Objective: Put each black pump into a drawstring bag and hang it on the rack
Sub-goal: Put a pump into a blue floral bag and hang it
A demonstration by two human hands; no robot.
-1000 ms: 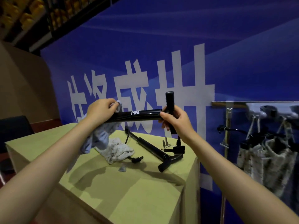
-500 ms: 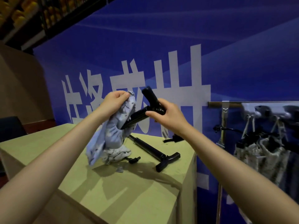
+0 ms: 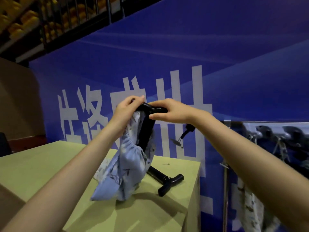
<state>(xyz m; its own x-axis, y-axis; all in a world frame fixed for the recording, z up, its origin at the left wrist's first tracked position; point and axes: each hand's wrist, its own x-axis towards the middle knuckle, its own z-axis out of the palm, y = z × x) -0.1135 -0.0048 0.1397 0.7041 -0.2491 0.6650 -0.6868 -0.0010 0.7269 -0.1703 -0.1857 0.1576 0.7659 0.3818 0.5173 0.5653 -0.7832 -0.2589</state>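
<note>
The left hand [image 3: 124,113] pinches the drawstring bag [image 3: 128,164] mouth open so the right hand [image 3: 168,111], gripping the pump [image 3: 146,129] handle, can feed it in upright.

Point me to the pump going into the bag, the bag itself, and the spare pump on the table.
held pump [image 3: 146,131], head view, its barrel.
drawstring bag [image 3: 127,166], head view, its cloth body.
spare pump [image 3: 170,181], head view, its handle end.

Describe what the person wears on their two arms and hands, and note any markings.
Both forearms are bare up to the frame's edge: no sleeves show. The left hand and the right hand wear no gloves, and no rings, watch, bands or markings can be seen on either.
</note>
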